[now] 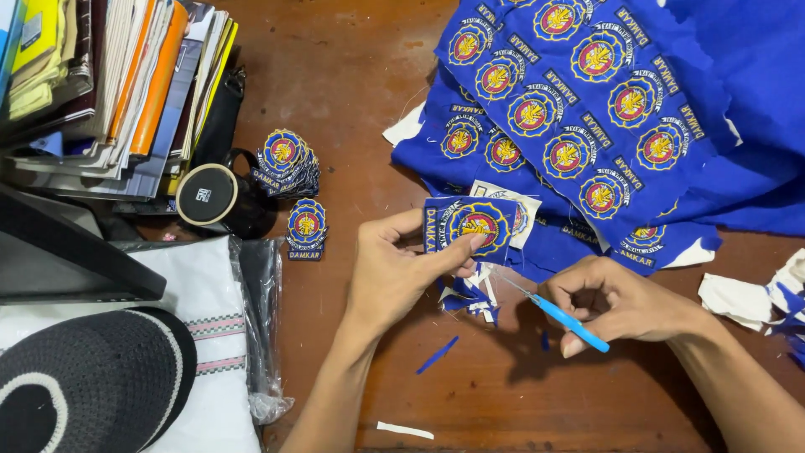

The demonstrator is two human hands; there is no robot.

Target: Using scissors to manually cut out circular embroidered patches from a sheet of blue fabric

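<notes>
The embroidered patch (476, 223), a blue piece with a round yellow-and-red emblem, is held up above the brown wooden table (352, 75) in the left hand (394, 268), pinched along its lower left edge between the thumb and the closed fingers. It is kept roughly flat toward the camera, its longer side running left to right, and a paler backing is seen just behind its right edge. The right hand (620, 304) lies lower and to the right of it, closed around the blue handles of a small pair of scissors (549, 309); the slim blades are pointed up and leftward toward the patch's lower right corner, and whether they touch the cloth cannot be told. The left hand is thus the one on the patch, the right a little apart. Blue and white trimmings (470, 295) are scattered directly beneath. A sheet of uncut patches (579, 109) is spread behind, and a stack of finished patches (285, 164) is set beside a black mug (220, 200) well to the left.
</notes>
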